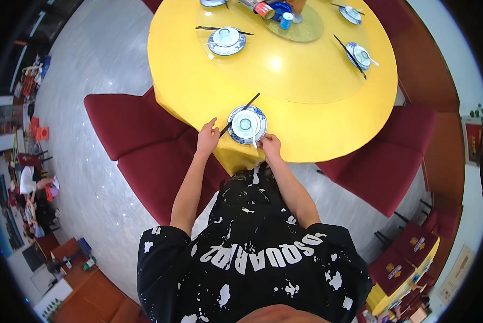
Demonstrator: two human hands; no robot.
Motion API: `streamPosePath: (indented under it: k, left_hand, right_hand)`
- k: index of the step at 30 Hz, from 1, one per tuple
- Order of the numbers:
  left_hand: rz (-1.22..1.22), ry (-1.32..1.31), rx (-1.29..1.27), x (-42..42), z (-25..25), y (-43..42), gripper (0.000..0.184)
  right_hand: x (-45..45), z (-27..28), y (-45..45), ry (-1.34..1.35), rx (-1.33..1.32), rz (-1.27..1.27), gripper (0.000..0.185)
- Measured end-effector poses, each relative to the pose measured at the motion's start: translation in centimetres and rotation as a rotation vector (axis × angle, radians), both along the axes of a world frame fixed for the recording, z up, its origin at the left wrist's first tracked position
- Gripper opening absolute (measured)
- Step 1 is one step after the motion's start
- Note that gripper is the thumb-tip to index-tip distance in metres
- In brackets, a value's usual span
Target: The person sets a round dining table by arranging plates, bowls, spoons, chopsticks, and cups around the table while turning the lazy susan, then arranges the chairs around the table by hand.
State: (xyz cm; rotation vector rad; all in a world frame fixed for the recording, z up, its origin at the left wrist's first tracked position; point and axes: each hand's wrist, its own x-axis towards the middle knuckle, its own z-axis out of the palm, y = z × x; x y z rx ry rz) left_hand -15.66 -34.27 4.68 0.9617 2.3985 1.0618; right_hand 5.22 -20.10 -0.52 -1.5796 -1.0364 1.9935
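Slim black chopsticks point(251, 102) slant between the left hand point(208, 139), grip apart, and round white bowl point(256, 124); right hand's point(270, 146) grip is unclear.

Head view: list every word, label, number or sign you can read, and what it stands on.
"DSQUAR…D2": black shirt, upside down, one letter unclear.
Gold lettering: maroon chair backs, too small to read.
Wall poster: too blurred to read.
Blue container: any print too small to read.
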Motion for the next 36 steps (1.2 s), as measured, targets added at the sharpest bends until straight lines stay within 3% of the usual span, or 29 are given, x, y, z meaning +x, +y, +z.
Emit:
streamPosePath:
  k: [7, 9, 13, 18, 20, 23, 28, 31, 33, 36]
  left_hand:
    - [0.403, 0.039, 0.223, 7.9, 4.5, -6.5, 0.029]
    - [0.447, 0.039, 0.231, 10.6, 5.6, -8.5, 0.027]
    - [0.427, 0.041, 0.248, 14.4, 7.9, -12.8, 0.025]
    - [0.461, 0.096, 0.268, 15.6, 14.8, -19.7, 0.024]
    - [0.451, 0.334, 0.307, 15.3, 15.9, -23.4, 0.025]
    - [0.537, 0.409, 0.294, 15.4, 18.1, -29.9, 0.025]
    - [0.593, 0.201, 0.341, 13.9, 14.0, -43.4, 0.021]
    - [0.555, 0.015, 0.216, 12.3, 11.9, -52.2, 0.021]
    - [0.536, -0.095, 0.109, 10.5, 11.3, -57.2, 0.023]
    - [0.61, -0.368, 0.152, 6.7, 8.5, -61.8, 0.026]
  right_hand:
    - [1.3, -0.6, 0.6, 0.093, -0.017, 0.079, 0.022]
    - [2.7, 0.0, 0.1, 0.092, -0.04, 0.071, 0.022]
    - [6.9, -0.9, -1.6, -0.018, 0.031, 0.309, 0.02]
    - [8.4, -2.6, -9.2, -0.119, 0.064, 0.401, 0.018]
    - [7.2, -2.7, -13.5, -0.187, 0.128, 0.478, 0.017]
    - [3.1, -1.3, -20.2, -0.114, 0.04, 0.546, 0.016]
    - [-7.2, 7.6, -30.5, 0.135, 0.089, 0.398, 0.017]
    - [-11.6, 14.9, -37.0, 0.278, 0.19, 0.399, 0.018]
    - [-14.2, 17.8, -40.6, 0.281, 0.238, 0.467, 0.019]
    - [-16.6, 18.9, -44.1, 0.294, 0.295, 0.5, 0.019]
